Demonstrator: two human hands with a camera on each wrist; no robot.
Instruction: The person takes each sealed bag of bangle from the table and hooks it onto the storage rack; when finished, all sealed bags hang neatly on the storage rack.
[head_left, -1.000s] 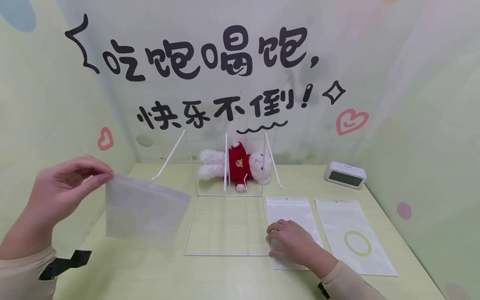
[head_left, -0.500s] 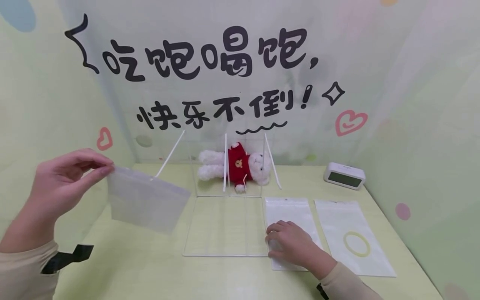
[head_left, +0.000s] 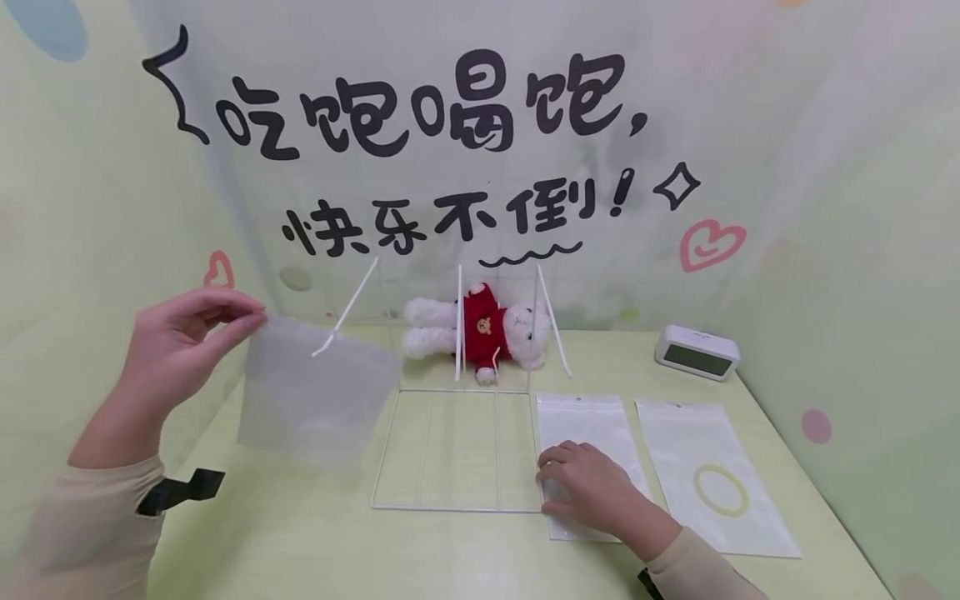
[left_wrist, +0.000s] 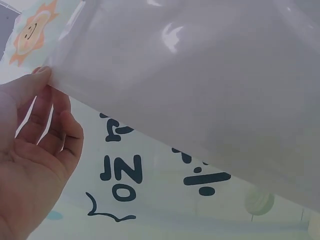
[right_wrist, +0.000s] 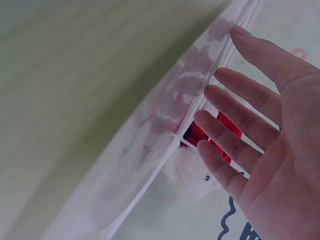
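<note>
My left hand [head_left: 180, 367] pinches the upper left corner of a translucent zip bag [head_left: 315, 408] between thumb and fingers. The bag hangs tilted, its top edge sloping down to the right. In the head view, a slanted prong [head_left: 354, 297] of the white wire rack [head_left: 457, 510] crosses this top edge, and its tip overlaps the bag. My right hand [head_left: 592, 487] rests on a second white bag [head_left: 585, 417] lying flat beside the rack's right side. Its fingers extend loosely to the rack's edge; the right wrist view shows the fingertips at a clear plastic edge.
Further right lies another white bag [head_left: 682, 433] with a yellow ring [head_left: 723, 512] showing on it. Behind the rack, a white plush toy in a red top [head_left: 480, 333] lies on its side. A white digital clock [head_left: 697, 352] stands at the back right.
My left hand has moved up and right with the bag, so the prong tip that stood at its top edge now overlaps its face. The right hand stays in place.
</note>
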